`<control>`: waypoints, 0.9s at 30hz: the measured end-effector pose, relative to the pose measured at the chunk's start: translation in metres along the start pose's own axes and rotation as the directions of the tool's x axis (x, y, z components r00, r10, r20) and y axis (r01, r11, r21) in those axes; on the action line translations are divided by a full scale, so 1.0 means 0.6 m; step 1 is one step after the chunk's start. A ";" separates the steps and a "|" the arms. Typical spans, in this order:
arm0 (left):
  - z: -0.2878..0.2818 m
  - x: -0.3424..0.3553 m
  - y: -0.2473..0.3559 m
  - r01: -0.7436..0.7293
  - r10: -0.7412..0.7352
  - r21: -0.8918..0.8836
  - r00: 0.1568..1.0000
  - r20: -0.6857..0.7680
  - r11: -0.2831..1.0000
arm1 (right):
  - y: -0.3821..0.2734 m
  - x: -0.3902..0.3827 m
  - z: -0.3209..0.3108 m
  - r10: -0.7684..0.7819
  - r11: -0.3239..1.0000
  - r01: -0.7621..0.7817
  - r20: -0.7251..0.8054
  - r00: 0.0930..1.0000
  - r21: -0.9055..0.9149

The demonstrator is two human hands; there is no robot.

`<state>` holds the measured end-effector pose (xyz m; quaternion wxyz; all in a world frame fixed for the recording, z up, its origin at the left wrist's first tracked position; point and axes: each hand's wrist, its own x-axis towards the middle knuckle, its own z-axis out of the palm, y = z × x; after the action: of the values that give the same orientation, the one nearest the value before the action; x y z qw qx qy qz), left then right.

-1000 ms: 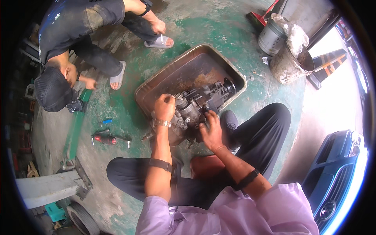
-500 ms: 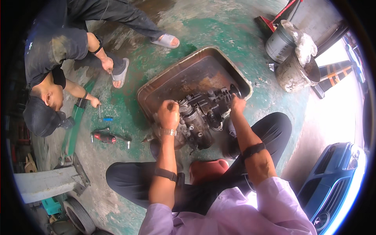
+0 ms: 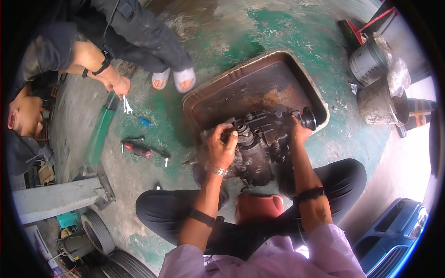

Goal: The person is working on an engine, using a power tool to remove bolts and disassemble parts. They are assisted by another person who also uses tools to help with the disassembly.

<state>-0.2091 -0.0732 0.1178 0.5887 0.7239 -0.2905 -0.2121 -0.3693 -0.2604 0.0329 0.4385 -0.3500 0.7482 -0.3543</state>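
I'm opening my left grip (image 3: 221,148) wider beside the greasy assembly (image 3: 257,167), apparently easing off, my right grip (image 3: 301,132) being too hidden to tell.

Surface materials at my work position
The mechanical assembly (image 3: 255,167) is grime-darkened metal, mostly matt and rough. The tray (image 3: 252,90) has a matt, brown-stained inner surface. I wear a shiny metal watch band (image 3: 216,169), a matt cloth shirt (image 3: 282,259) and dark matt trousers (image 3: 162,211). The floor (image 3: 282,32) shows a rough, worn green coating.
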 end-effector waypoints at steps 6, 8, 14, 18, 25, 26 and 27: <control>0.004 0.017 -0.001 0.090 -0.103 -0.174 0.993 -0.063 0.981 | -0.027 -0.013 0.015 0.043 0.981 -0.046 -0.020 0.999 -0.189; 0.004 0.015 0.000 0.056 -0.066 -0.139 0.995 -0.073 0.989 | -0.031 -0.016 0.017 0.047 0.963 -0.062 -0.064 0.997 -0.262; 0.005 -0.011 0.003 0.019 -0.042 -0.181 0.992 -0.120 0.983 | -0.048 -0.019 0.021 0.019 0.946 -0.002 0.050 0.999 -0.325; 0.019 -0.035 -0.004 0.048 -0.108 -0.248 0.966 -0.235 0.967 | -0.062 -0.013 0.040 0.008 0.945 0.043 0.152 0.988 -0.324; 0.049 -0.061 -0.027 0.094 -0.153 -0.159 0.896 -0.418 0.983 | -0.017 0.072 0.106 -0.178 0.877 0.284 0.287 0.941 -0.387; 0.049 -0.062 -0.025 0.112 -0.144 -0.096 0.884 -0.444 0.989 | -0.004 0.086 0.112 -0.172 0.885 0.285 0.310 0.935 -0.368; 0.052 -0.057 -0.022 0.092 -0.161 -0.173 0.880 -0.447 0.981 | 0.007 0.103 0.114 -0.194 0.888 0.320 0.362 0.912 -0.329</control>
<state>-0.2525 -0.0710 0.0969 0.6770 0.7257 -0.0788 -0.0940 -0.3313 -0.3248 -0.0208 0.4254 -0.5782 0.6680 -0.1963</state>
